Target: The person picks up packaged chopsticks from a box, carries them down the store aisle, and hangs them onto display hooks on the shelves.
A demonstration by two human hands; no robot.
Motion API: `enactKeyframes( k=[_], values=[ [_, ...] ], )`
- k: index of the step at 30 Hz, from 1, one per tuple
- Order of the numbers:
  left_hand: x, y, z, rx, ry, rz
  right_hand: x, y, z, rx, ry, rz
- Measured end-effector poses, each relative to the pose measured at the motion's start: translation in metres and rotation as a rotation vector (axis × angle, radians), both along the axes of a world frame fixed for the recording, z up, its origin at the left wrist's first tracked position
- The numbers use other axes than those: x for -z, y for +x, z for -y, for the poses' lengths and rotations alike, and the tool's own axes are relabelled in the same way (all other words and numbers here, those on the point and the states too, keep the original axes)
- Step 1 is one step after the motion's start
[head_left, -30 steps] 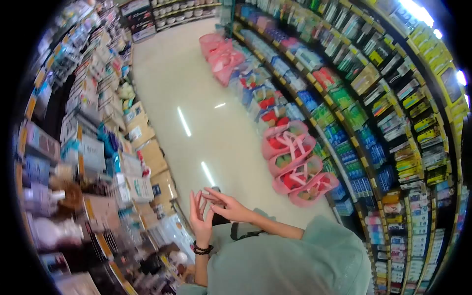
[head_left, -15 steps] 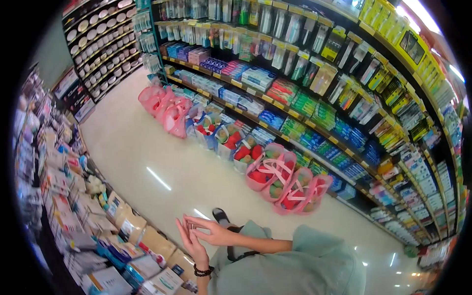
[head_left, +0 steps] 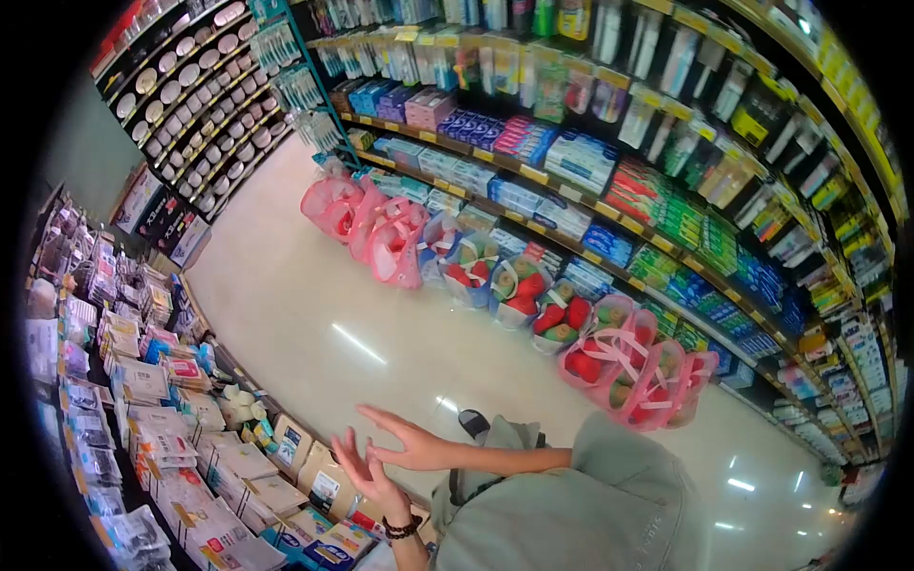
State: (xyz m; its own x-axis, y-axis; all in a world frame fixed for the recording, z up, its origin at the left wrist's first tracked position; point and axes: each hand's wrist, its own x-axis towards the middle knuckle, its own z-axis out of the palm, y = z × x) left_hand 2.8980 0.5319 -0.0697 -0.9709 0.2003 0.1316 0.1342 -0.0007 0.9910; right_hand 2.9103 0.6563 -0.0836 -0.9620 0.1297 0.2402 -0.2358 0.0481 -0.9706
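My left hand (head_left: 369,478), with a dark beaded bracelet (head_left: 401,529) on the wrist, is raised in front of my body with its fingers spread. My right hand (head_left: 417,447) reaches across from the right side, fingers stretched out, palm turned towards the left hand. Neither hand shows anything held. The two hands are close together near the thumbs; whether they touch there, I cannot tell. Beneath them lie packaged goods on the low left display, nearest a brown package (head_left: 327,482). My grey-green shirt (head_left: 571,514) fills the bottom middle.
Pink bags (head_left: 657,376) and clear bags with red and green contents (head_left: 519,290) stand on the floor along the toothpaste shelf (head_left: 581,160). More pink bags (head_left: 395,243) stand farther along. Bowls line the back rack (head_left: 205,76). A packed display (head_left: 171,419) borders the aisle's left.
My hands have drawn apart from a pressed-together pose, and their fingers are more spread. The camera view has shifted, so the shelf and floor bags appear farther right.
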Motion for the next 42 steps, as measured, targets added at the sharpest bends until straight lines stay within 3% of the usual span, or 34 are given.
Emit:
enactKeyframes(
  k=[1, 2, 4, 5, 7, 10, 11, 13, 14, 17, 18, 21, 26, 29, 30, 33, 34, 37, 41, 42],
  values=[
    [0.001, -0.022, -0.002, -0.001, -0.051, -0.033, 0.004, -0.021, -0.001, 0.091, 0.218, -0.089],
    [-0.006, -0.041, -0.007, 0.028, -0.113, -0.055, 0.003, -0.037, -0.004, -0.009, 0.001, -0.012],
    [-0.007, -0.072, -0.02, 0.0, 0.032, 0.018, -0.001, -0.069, -0.014, -0.194, -0.425, 0.145],
    [-0.005, -0.088, -0.026, -0.014, 0.108, 0.053, 0.002, -0.086, -0.016, -0.111, -0.219, 0.102],
    [0.003, -0.123, -0.03, -0.001, 0.013, 0.038, 0.01, -0.118, -0.022, 0.047, 0.193, 0.015],
    [0.014, -0.178, -0.039, 0.02, 0.094, 0.123, 0.033, -0.177, -0.037, -0.224, 0.037, 0.127],
    [0.019, -0.2, -0.041, 0.023, 0.158, 0.164, 0.034, -0.199, -0.038, -0.179, -0.065, 0.151],
    [0.029, -0.248, -0.039, 0.049, 0.042, 0.143, 0.033, -0.244, -0.038, -0.11, -0.27, 0.191],
    [0.035, -0.275, -0.035, 0.049, -0.018, 0.13, 0.034, -0.27, -0.038, -0.095, -0.203, 0.173],
    [0.06, -0.359, -0.035, 0.063, 0.121, 0.123, 0.049, -0.357, -0.046, -0.281, 0.039, 0.155],
    [0.052, -0.388, -0.04, 0.035, 0.229, 0.144, 0.042, -0.384, -0.046, -0.251, -0.002, 0.273],
    [0.03, -0.473, -0.039, -0.022, 0.178, 0.103, 0.011, -0.473, -0.04, -0.113, -0.069, 0.176],
    [0.016, -0.601, -0.018, -0.033, 0.279, 0.117, 0.01, -0.6, -0.023, -0.258, 0.044, 0.226],
    [0.025, -0.659, 0.001, -0.107, 0.056, -0.056, 0.0, -0.665, -0.006, -0.225, 0.15, 0.07],
    [0.023, -0.673, 0.003, -0.129, 0.088, -0.033, 0.0, -0.683, 0.0, -0.235, 0.17, 0.059],
    [0.013, -0.722, 0.007, -0.2, 0.337, 0.14, -0.001, -0.741, 0.013, -0.374, -0.221, 0.249],
    [0.012, -0.741, 0.01, -0.209, 0.358, 0.152, 0.0, -0.76, 0.019, -0.357, -0.241, 0.233],
    [0.037, -0.806, 0.031, -0.222, -0.01, -0.005, 0.037, -0.832, 0.031, -0.42, 0.136, 0.065],
    [0.032, -0.913, 0.048, -0.304, 0.115, 0.138, 0.045, -0.942, 0.056, -0.459, -0.295, 0.269],
    [0.044, -0.944, 0.059, -0.351, 0.103, 0.131, 0.047, -0.976, 0.065, -0.422, -0.238, 0.238]
  ],
)
